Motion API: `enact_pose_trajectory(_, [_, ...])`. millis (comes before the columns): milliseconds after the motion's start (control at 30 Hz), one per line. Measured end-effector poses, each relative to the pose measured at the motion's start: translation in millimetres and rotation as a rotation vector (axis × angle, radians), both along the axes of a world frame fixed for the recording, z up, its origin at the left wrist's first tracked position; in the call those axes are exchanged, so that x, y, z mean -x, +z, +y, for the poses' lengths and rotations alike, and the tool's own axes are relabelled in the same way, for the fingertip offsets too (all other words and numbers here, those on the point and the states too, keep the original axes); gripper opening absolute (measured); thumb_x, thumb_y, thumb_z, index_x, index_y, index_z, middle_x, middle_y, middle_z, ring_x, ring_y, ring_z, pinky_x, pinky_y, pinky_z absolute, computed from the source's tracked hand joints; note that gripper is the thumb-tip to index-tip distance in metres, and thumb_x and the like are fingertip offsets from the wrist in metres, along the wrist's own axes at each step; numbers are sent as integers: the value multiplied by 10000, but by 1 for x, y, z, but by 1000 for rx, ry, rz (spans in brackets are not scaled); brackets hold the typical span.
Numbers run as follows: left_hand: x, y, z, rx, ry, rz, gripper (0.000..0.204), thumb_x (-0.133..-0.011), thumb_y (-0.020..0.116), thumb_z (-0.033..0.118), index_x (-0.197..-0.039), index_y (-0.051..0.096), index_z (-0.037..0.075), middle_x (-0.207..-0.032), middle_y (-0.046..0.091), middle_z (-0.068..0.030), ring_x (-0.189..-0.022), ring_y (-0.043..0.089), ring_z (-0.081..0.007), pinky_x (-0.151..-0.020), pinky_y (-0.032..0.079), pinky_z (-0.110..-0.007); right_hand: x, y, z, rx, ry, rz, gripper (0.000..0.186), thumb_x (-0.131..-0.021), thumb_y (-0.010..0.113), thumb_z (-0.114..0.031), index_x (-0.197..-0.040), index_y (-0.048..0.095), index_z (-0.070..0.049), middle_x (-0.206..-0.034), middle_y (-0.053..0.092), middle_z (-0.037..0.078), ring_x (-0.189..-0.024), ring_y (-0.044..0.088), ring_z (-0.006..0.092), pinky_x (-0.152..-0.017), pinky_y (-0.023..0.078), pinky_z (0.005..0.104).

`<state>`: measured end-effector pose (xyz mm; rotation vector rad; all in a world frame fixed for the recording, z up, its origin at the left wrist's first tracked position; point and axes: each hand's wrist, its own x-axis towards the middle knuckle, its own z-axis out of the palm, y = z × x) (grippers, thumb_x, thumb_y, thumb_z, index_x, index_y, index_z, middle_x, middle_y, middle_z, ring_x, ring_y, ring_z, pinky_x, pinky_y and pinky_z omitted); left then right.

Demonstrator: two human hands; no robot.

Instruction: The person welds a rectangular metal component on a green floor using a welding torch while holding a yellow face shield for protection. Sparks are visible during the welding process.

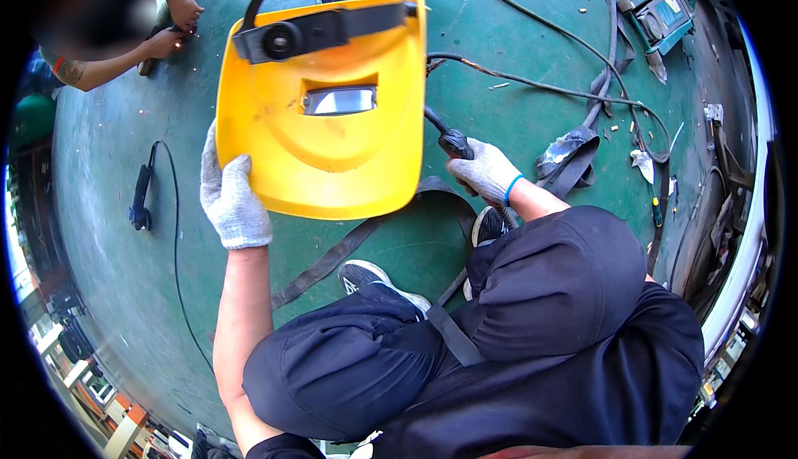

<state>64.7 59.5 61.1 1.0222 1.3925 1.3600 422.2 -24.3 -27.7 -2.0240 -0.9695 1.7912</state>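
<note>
My left hand (233,206), in a grey-white glove, grips the left edge of a yellow welding mask (332,160). The mask is raised in front of me with its inside toward me, showing a small dark window (341,100) and a black headband (332,34). To the right of it my right hand (489,168), gloved too, is closed around the black handle of a welding torch (456,142). The torch's thin neck runs up behind the mask, which hides its tip. A ribbed cable comes out below that hand, between my shoes and knee.
A corded black angle grinder (141,197) lies at left on the green floor. At upper left, another person's hands (181,27) work near small sparks. Cables (540,89) and dark straps (573,160) cross the right side. A green wheeled device (665,14) stands at upper right.
</note>
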Motion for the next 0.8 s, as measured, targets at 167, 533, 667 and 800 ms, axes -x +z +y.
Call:
enact_pose_trajectory(167, [-6, 3, -2, -49, -83, 74, 525, -993, 576, 1, -1517, 601, 4, -1480, 657, -164, -1342, 653, -294, -1163, 520, -403, 1, -4, 1, 3, -6, 34, 286, -937, 708, -279, -1095, 645, -49, -752, 609, 30, -622, 583, 130, -573, 485, 324])
enact_pose_trajectory(533, [-2, 7, 0, -69, -24, 33, 533, -976, 561, -45, -1505, 613, -8, -1489, 656, -172, -1357, 648, -301, -1157, 520, -403, -3, -15, -3, -21, 2, 28, 293, -938, 714, -279, -1103, 651, -45, -755, 616, 23, -619, 578, 125, -565, 479, 316])
enact_pose_trajectory(667, [9, 7, 8, -28, 53, 6, 543, -950, 549, -13, -1489, 613, -9, -1457, 665, -173, -1306, 671, -294, -1130, 535, -403, -5, -9, -2, 7, -22, 69, 299, -926, 724, -281, -1095, 644, -47, -762, 617, 29, -616, 572, 125, -561, 479, 315])
enact_pose_trajectory(800, [20, 18, 15, 27, 243, -60, 553, -937, 533, -29, -1485, 606, -2, -1453, 656, -187, -1289, 677, -321, -1104, 567, -431, -7, -6, -3, -3, -19, 57, 305, -926, 726, -287, -1092, 640, -46, -773, 618, 33, -620, 572, 127, -565, 487, 318])
